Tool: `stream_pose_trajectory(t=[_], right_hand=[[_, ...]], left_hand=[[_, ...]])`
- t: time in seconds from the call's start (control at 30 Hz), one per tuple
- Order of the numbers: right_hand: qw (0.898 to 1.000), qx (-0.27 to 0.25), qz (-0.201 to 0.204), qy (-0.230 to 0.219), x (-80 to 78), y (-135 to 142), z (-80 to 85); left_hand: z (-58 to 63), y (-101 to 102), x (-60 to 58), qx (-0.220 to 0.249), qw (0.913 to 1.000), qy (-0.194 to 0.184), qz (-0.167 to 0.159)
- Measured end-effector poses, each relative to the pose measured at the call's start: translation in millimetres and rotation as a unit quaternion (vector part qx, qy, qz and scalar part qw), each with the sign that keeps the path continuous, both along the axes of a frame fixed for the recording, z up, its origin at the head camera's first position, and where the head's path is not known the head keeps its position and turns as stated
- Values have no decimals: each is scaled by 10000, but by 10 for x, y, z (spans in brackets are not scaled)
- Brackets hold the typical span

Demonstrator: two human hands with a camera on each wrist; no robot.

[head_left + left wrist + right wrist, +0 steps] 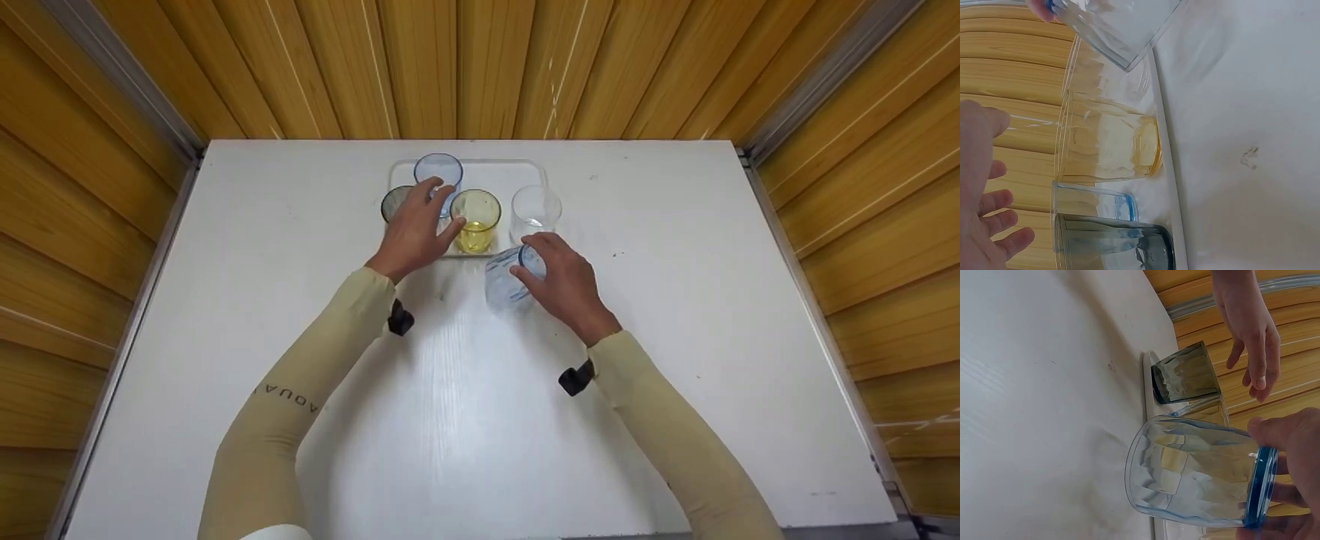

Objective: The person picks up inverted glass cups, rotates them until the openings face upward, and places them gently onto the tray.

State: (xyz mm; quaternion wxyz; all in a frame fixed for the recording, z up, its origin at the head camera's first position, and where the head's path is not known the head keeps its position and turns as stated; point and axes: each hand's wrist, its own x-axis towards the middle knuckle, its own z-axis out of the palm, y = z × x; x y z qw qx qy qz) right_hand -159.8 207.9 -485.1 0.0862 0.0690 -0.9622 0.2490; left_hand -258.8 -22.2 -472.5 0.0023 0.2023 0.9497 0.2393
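My right hand (564, 281) grips a clear glass tumbler with a blue base (1190, 467) by that base. The tumbler is upside down and tilted, its rim towards the white table, in front of the tray (510, 171). Over the tray's left side, my left hand (416, 232) hovers with fingers spread and holds nothing. Beneath and around it stand an upright yellow tumbler (475, 236), a light blue tumbler (439, 166) and a dark grey tumbler (1157, 247), which the hand partly hides in the head view. A colourless tumbler (536, 210) stands at the tray's right front.
The white table (675, 420) extends around the tray on all sides. Wood-patterned panels (420, 67) rise behind it and at both sides, with metal rails (817, 67) along the corners. A small black wrist device (576, 377) sits on each sleeve.
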Motion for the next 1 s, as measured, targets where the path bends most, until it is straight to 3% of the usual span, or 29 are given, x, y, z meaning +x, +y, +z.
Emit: stream_pose_trajectory(t=[0.33, 0.57, 1.0], right_hand=[[9994, -224, -47, 260, 10, -3, 7], [9963, -381, 83, 770, 3, 7, -11], [9957, -334, -123, 855, 22, 31, -2]], left_hand=[[31, -72, 33, 206, 9996, -135, 103], [23, -106, 71, 168, 9998, 118, -63], [-38, -74, 141, 366, 9988, -181, -265]])
